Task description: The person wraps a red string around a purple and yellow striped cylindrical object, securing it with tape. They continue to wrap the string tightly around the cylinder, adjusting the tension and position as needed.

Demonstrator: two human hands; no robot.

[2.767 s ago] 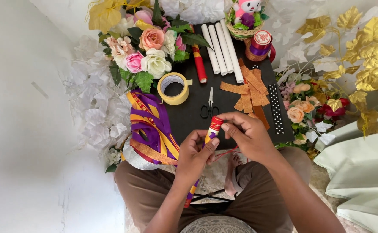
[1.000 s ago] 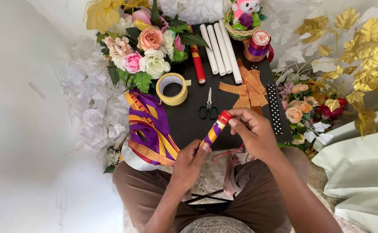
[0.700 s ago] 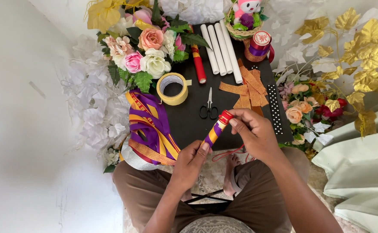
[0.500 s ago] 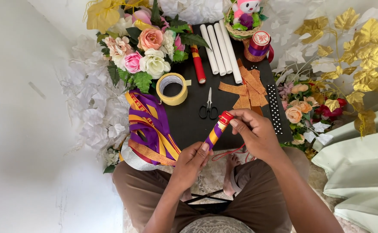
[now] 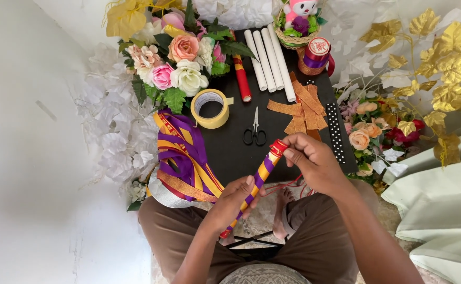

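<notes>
A stick wrapped in spiralling purple and yellow ribbon (image 5: 258, 180) slants from lower left to upper right over my lap. My left hand (image 5: 232, 202) grips its lower part. My right hand (image 5: 312, 162) pinches the upper end, where a red band (image 5: 278, 146) covers the tip. The stick's top reaches over the near edge of a black board (image 5: 230, 147).
On the board lie black scissors (image 5: 254, 131), a roll of yellow tape (image 5: 210, 108), three white tubes (image 5: 270, 60), a red-and-gold wrapped stick (image 5: 241, 79), orange strips (image 5: 304, 108) and a red ribbon spool (image 5: 314, 55). Purple and yellow ribbons (image 5: 180, 158) spill at left. Artificial flowers surround the board.
The stick, held near upright and close to me 2.8 s ago, now slants with its red tip up to the right. In the last second the hands have barely shifted.
</notes>
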